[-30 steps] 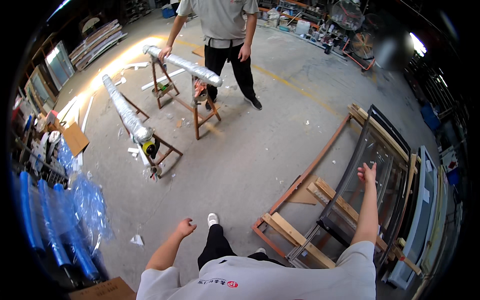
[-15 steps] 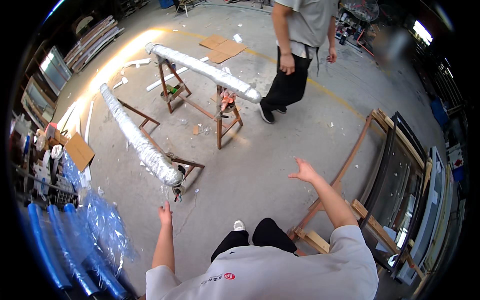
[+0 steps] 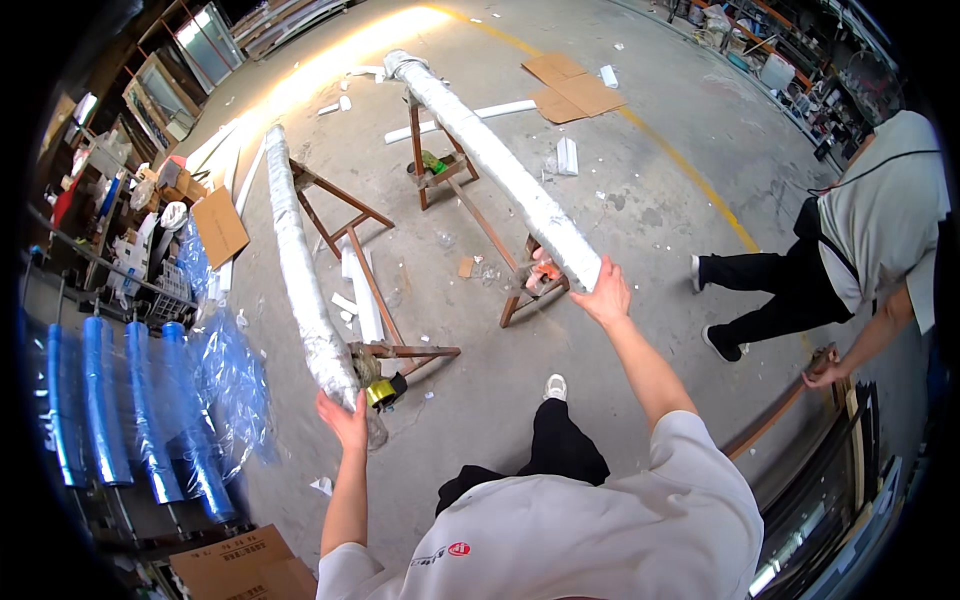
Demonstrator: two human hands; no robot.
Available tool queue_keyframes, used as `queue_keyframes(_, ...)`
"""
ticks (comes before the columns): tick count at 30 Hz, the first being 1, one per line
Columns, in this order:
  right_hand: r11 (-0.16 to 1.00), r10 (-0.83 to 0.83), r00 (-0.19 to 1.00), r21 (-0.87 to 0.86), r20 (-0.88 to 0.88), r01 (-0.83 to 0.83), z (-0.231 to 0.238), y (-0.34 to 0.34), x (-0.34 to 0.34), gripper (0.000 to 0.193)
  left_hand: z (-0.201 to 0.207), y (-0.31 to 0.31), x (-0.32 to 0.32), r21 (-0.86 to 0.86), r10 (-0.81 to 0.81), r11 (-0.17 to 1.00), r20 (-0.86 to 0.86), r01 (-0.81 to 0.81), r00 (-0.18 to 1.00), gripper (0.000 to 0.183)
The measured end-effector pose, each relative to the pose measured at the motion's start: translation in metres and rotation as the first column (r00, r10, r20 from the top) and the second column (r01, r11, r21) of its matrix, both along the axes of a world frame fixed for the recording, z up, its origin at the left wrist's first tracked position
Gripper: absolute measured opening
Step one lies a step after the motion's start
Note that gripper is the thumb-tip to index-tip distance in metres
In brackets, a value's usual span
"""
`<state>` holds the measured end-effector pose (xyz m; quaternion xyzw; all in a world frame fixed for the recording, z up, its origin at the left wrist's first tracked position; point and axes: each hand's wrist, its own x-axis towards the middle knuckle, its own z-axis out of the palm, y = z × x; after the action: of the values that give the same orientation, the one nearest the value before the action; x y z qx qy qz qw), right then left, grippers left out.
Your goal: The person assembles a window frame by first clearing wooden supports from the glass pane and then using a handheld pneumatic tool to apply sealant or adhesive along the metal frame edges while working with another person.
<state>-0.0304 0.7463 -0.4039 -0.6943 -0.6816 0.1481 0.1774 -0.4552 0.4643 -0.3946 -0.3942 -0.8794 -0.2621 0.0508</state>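
Two long bundles in silvery wrapping rest on brown metal trestles. My left hand [image 3: 345,420] is at the near end of the left bundle [image 3: 300,265], its fingers and thumb around the tip. My right hand [image 3: 606,294] grips the near end of the right bundle [image 3: 500,155]; some of its fingers are hidden beneath. Under the left bundle's near end stands a trestle [image 3: 405,352], with a yellow-green tape roll [image 3: 381,392] by it. An orange-red item [image 3: 545,268], partly covered, sits on the trestle below the right bundle.
At right, a co-worker [image 3: 880,210] bends with a hand on a brown bar [image 3: 775,412] near stacked frames. Blue film rolls [image 3: 103,400] and loose clear film [image 3: 228,385] stand at left, above a cardboard box [image 3: 243,568]. Flattened cardboard [image 3: 572,88] and white scraps litter the floor.
Both my hands, apart from the bundles before, now hold their near ends. I have come closer to the trestles. The co-worker has gone from beyond the right bundle to the frames at right.
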Motion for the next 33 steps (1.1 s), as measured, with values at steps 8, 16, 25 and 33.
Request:
queue_keyframes(8,0.994,0.111,0.994,-0.018,0.026,-0.110,0.000,0.100,0.100,0.089,0.004,0.237,0.098,0.073,-0.213,0.977,0.395,0.201,0.894,0.081)
queue_keyframes(16,0.993,0.053,0.998,0.101,0.020,-0.055,-0.016,0.051,0.134,0.084,-0.047,0.486,0.254,0.131,-0.199,0.966,0.928,0.223,0.317,0.083)
queue_keyframes(25,0.987,-0.104,0.994,0.122,0.012,0.102,-0.007,-0.033,0.098,0.078,-0.054,0.459,0.315,0.458,-0.550,0.830,0.767,0.318,0.331,0.060)
queue_keyframes(33,0.959,-0.191,0.974,0.235,0.117,0.160,0.000,0.013,0.060,0.075,-0.054,0.533,0.319,0.469,-0.589,0.800,0.734,0.374,0.338,0.061)
